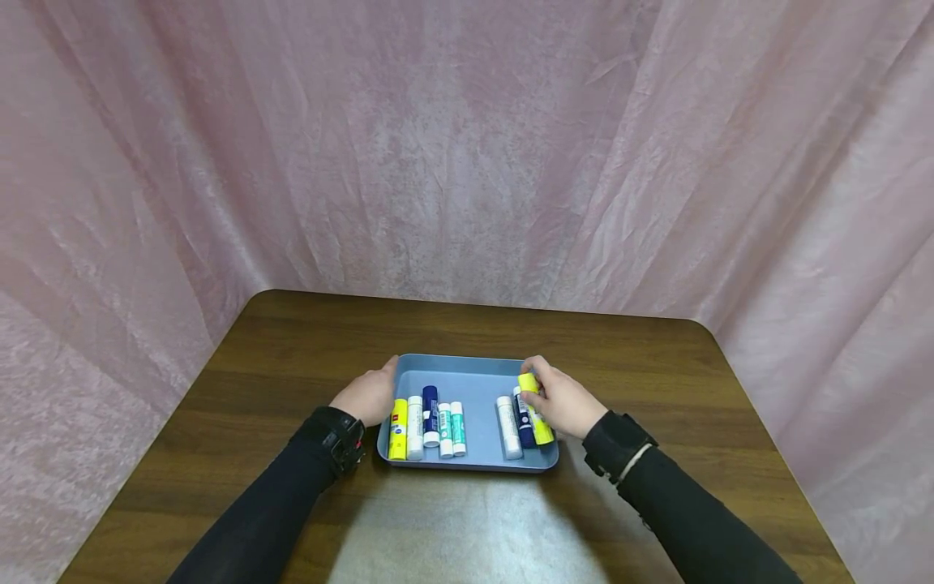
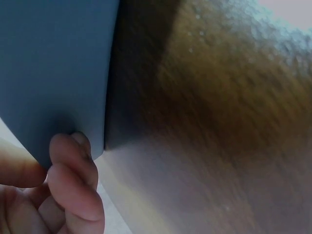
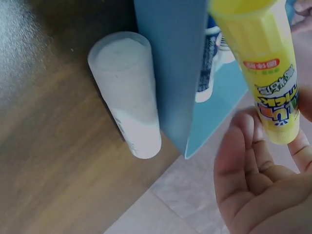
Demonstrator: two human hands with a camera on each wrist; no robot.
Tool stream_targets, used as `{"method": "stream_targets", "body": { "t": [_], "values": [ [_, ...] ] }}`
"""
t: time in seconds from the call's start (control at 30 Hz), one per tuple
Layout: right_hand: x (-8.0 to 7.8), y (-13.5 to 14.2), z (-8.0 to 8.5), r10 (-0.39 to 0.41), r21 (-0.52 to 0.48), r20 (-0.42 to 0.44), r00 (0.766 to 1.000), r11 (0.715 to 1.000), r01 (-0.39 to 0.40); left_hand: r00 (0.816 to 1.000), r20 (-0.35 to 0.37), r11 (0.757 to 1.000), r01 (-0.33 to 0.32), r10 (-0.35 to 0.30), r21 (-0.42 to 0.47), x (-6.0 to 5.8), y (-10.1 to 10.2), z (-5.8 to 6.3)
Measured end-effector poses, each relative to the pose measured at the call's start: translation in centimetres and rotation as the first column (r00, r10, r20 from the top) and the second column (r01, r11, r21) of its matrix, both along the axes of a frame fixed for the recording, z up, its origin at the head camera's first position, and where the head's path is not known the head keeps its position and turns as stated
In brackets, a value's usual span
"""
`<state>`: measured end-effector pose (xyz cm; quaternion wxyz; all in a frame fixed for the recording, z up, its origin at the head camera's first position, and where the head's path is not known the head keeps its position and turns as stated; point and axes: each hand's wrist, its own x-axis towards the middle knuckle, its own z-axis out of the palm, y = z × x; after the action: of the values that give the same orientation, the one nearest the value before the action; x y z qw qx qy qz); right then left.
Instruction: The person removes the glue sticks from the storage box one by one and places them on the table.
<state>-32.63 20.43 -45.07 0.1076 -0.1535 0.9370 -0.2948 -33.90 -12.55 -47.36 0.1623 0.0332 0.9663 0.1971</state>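
Observation:
My right hand point(image 1: 565, 403) holds a yellow glue stick point(image 1: 542, 430) over the right end of a blue-grey tray point(image 1: 481, 381). In the right wrist view the yellow glue stick point(image 3: 273, 78) tilts between thumb and fingers. Beside it in the tray are a navy-and-white glue stick point(image 1: 524, 434) and a white glue stick point(image 1: 509, 428). With my left hand point(image 1: 370, 397) I grip the tray's left edge; in the left wrist view curled fingers point(image 2: 73, 175) press its wall point(image 2: 58, 73).
Toward the tray's left lie a yellow glue stick point(image 1: 397, 430), a white one point(image 1: 414, 430), a navy one point(image 1: 430, 418) and two smaller white-and-green ones point(image 1: 458, 430). A white tube point(image 3: 126, 97) is outside the tray wall in the right wrist view. Pink curtain point(image 1: 467, 162) hangs behind the wooden table point(image 1: 620, 349).

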Motion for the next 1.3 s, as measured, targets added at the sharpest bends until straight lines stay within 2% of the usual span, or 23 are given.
{"method": "stream_targets", "body": {
  "t": [0.37, 0.53, 0.77, 0.97, 1.3],
  "values": [
    [-0.7, 1.1, 1.0, -0.030, -0.059, -0.024, 0.999, 0.998, 0.028, 1.000, -0.003, 1.000, 0.000, 0.000, 0.005, 0.0, 0.0, 0.0],
    [-0.9, 1.5, 1.3, -0.074, -0.091, -0.005, 0.997, 0.993, 0.073, 1.000, -0.006, 1.000, 0.001, -0.001, 0.004, 0.2, 0.0, 0.2],
    [-0.9, 1.7, 1.7, -0.111, -0.121, -0.026, 0.994, 0.987, 0.107, 1.000, -0.010, 1.000, 0.003, -0.003, 0.003, 0.3, 0.0, 0.1],
    [-0.9, 1.7, 1.8, -0.122, -0.133, -0.043, 0.992, 0.984, 0.116, 1.000, -0.020, 1.000, 0.015, -0.015, -0.003, 0.1, -0.1, -0.2],
    [-1.1, 2.3, 1.7, -0.194, -0.154, -0.058, 0.979, 0.971, 0.183, 1.000, -0.007, 1.000, 0.005, -0.005, 0.000, -0.2, -0.1, -0.6]
  ]
}}
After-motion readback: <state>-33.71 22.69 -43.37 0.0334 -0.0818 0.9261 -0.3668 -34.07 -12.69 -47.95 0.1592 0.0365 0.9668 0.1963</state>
